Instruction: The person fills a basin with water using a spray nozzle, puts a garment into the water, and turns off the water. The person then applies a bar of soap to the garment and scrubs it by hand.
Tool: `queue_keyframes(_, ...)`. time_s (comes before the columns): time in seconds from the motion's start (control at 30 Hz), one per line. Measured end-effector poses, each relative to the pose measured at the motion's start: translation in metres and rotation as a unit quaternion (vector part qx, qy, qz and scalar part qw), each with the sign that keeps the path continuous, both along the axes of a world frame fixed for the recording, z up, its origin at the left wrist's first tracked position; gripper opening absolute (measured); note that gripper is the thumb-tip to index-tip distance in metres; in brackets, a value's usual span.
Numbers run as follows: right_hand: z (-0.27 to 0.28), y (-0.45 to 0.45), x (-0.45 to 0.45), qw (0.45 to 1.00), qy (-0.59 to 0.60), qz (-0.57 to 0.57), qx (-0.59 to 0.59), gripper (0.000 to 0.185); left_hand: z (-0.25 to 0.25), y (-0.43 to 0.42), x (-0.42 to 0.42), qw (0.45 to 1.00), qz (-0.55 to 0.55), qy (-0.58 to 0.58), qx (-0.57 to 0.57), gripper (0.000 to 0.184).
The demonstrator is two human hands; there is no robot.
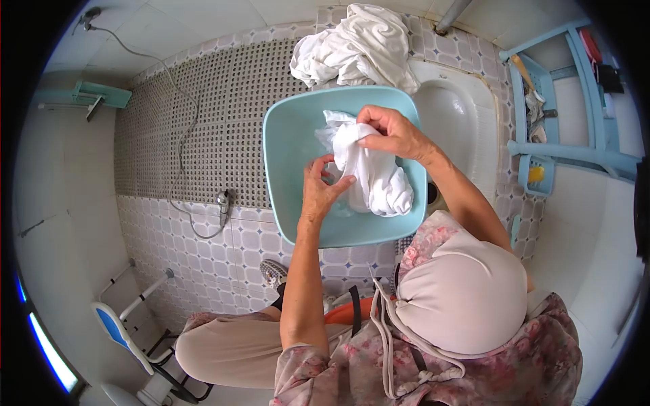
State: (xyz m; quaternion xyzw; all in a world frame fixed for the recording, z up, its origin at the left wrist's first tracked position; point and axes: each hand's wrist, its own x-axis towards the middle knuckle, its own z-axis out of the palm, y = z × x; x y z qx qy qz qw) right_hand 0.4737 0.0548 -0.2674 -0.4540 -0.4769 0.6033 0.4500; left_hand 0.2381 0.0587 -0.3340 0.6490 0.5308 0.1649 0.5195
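A light blue basin (pixel 288 159) stands on the tiled floor before me, with a white cloth (pixel 372 177) bunched inside it. My right hand (pixel 393 135) pinches the upper part of the cloth between thumb and fingers, over the basin's right half. At the cloth's left edge is my left hand (pixel 323 186), its thumb and fingers curved and apart, the thumb touching or very near the fabric. Part of the cloth at the basin's bottom is hidden behind my hands.
A heap of white fabric (pixel 359 47) lies beyond the basin, beside a squat toilet (pixel 453 111). Left are a grey perforated mat (pixel 237 101) and a shower head (pixel 223 199) with its hose. A blue rack (pixel 582 152) stands right, a chair (pixel 125 331) lower left.
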Motion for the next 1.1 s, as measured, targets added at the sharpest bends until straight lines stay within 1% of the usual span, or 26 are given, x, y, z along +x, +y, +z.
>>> queue_keyframes(0.03,0.009,0.0,0.004,1.0,0.016,0.002,-0.01,0.018,0.012,0.0,0.002,0.999,-0.025,0.014,0.045,0.076)
queue_keyframes(0.13,0.032,-0.002,0.008,0.996,0.089,-0.004,-0.023,0.019,0.033,0.004,0.002,0.971,-0.096,-0.023,0.219,0.071)
queue_keyframes(0.23,0.048,-0.003,0.01,0.991,0.132,0.026,0.004,0.018,0.047,0.009,0.002,0.971,-0.109,-0.082,0.195,0.079)
queue_keyframes(0.33,0.082,-0.005,0.003,0.983,0.167,0.06,0.042,0.019,0.072,0.014,0.006,0.984,-0.102,-0.117,0.093,0.077)
queue_keyframes(0.43,0.108,-0.005,-0.006,0.977,0.193,0.046,0.072,0.021,0.059,0.023,0.005,0.969,-0.155,-0.118,0.149,0.065)
queue_keyframes(0.5,0.123,-0.004,-0.006,0.974,0.207,0.037,0.083,0.024,0.062,0.024,0.004,0.967,-0.116,-0.132,0.186,0.059)
queue_keyframes(0.6,0.14,-0.01,-0.011,0.956,0.28,-0.036,0.084,0.024,0.079,0.029,-0.005,0.954,-0.089,-0.143,0.247,0.05)
queue_keyframes(0.63,0.137,-0.01,-0.004,0.941,0.328,-0.043,0.074,0.035,0.088,0.03,-0.012,0.949,-0.084,-0.144,0.267,0.048)
queue_keyframes(0.67,0.134,-0.01,0.004,0.923,0.375,-0.051,0.064,0.047,0.097,0.027,-0.018,0.963,-0.066,-0.159,0.206,0.044)
queue_keyframes(0.73,0.156,-0.015,0.007,0.933,0.328,-0.145,0.009,0.042,0.113,0.018,-0.03,0.979,-0.033,-0.186,0.079,0.036)
queue_keyframes(0.77,0.152,-0.011,0.013,0.917,0.387,-0.094,0.021,0.045,0.113,0.014,-0.039,0.989,-0.03,-0.138,0.041,0.028)
queue_keyframes(0.87,0.152,-0.009,0.014,0.907,0.402,-0.125,-0.029,0.04,0.12,0.007,-0.049,0.986,0.019,-0.151,-0.066,0.026)
queue_keyframes(0.9,0.149,-0.007,0.017,0.906,0.405,-0.116,-0.042,0.036,0.122,0.003,-0.05,0.966,0.062,-0.239,-0.073,0.027)
queue_keyframes(0.97,0.152,-0.007,0.03,0.911,0.376,-0.147,-0.081,0.035,0.128,-0.003,-0.047,0.898,0.138,-0.409,-0.082,0.031)
queue_keyframes(1.0,0.153,-0.007,0.033,0.912,0.361,-0.165,-0.103,0.034,0.138,-0.005,-0.045,0.886,0.157,-0.425,-0.093,0.033)
queue_keyframes(1.07,0.158,-0.007,0.036,0.904,0.383,-0.153,-0.116,0.033,0.168,-0.006,-0.039,0.86,0.192,-0.459,-0.113,0.039)
queue_keyframes(1.1,0.161,-0.007,0.037,0.899,0.393,-0.147,-0.121,0.032,0.176,-0.006,-0.041,0.869,0.196,-0.445,-0.096,0.046)
